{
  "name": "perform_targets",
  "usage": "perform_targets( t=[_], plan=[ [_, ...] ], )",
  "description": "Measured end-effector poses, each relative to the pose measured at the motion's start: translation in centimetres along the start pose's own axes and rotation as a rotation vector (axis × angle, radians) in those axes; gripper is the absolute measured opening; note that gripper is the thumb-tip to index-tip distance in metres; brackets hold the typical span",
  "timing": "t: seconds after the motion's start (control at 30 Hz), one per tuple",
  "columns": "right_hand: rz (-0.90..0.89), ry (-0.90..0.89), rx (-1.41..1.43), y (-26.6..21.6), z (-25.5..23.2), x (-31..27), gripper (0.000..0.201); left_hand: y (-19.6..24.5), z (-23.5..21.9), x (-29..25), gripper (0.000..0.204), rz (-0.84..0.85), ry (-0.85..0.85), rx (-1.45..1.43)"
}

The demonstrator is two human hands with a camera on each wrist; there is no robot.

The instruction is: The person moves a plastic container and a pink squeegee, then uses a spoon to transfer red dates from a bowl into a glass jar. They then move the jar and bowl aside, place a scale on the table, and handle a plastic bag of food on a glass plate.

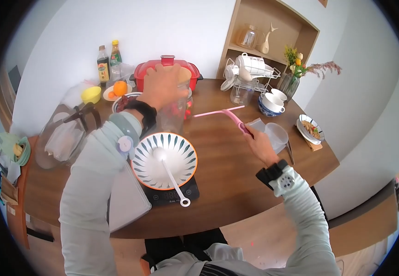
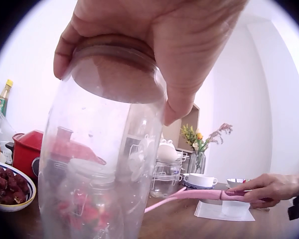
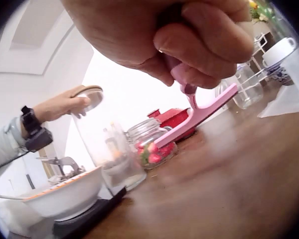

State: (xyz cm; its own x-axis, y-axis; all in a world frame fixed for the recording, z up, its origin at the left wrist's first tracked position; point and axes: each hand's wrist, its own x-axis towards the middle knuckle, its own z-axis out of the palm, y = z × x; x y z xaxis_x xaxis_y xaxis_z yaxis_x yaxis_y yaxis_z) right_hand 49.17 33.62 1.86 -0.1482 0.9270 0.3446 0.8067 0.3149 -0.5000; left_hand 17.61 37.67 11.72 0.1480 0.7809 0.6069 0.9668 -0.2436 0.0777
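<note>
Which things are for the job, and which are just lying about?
Probably for the job:
- tall glass jar, gripped at the top by the left hand
- pink squeegee, in the right hand

Seemingly just lying about:
- red pot
- orange
- flowers

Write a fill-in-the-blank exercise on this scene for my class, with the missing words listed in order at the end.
The left hand grips the lid of the tall jar from ____.
The right hand holds a squeegee that is ____ in colour.
A white spoon rests in a bowl whose rim is ____.
That bowl stands on a kitchen scale that is ____ in colour.

Missing words: above; pink; orange; black.
</note>
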Motion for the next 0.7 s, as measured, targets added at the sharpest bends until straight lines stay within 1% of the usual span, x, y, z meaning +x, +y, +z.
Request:
perform_targets(
  t=[0.03,0.07,0.2,0.23,0.33,0.4,0.5,0.57,0.67,0.7],
  plan=[
    [-0.048,0.047,-0.043,0.5,0.7,1.4,0.035,0.0,-0.1,0.0,0.058,-0.002,0.004,0.004],
    [-0.021,0.042,-0.043,0.7,1.2,2.8,0.037,0.0,-0.1,0.0,0.057,0.007,0.016,0.005],
    [-0.051,0.037,0.036,4.0,3.3,7.7,0.039,-0.5,0.5,0.2,0.054,0.06,0.051,0.004],
    [-0.042,0.029,0.037,4.3,3.7,8.4,0.04,-0.4,0.3,0.1,0.053,0.079,0.052,0.001],
    [-0.018,0.024,0.1,5.1,5.2,10.1,0.04,0.0,-0.1,-0.2,0.052,0.044,0.049,0.017],
    [0.004,0.033,0.116,5.7,6.5,10.8,0.04,-0.2,0.3,-0.1,0.052,0.056,0.066,0.027],
    [0.055,0.038,0.082,5.9,7.8,10.1,0.039,0.1,0.0,-0.3,0.053,0.045,0.079,0.046],
    [0.096,0.029,0.08,4.9,7.2,8.7,0.039,0.3,0.0,-0.5,0.053,0.044,0.083,0.053],
    [0.059,0.037,0.111,4.5,6.4,5.6,0.039,-0.2,0.5,-0.2,0.054,0.053,0.092,0.053],
    [0.077,0.028,0.135,4.1,5.9,4.2,0.039,-0.3,0.5,-0.2,0.054,0.05,0.093,0.051]
  ],
)
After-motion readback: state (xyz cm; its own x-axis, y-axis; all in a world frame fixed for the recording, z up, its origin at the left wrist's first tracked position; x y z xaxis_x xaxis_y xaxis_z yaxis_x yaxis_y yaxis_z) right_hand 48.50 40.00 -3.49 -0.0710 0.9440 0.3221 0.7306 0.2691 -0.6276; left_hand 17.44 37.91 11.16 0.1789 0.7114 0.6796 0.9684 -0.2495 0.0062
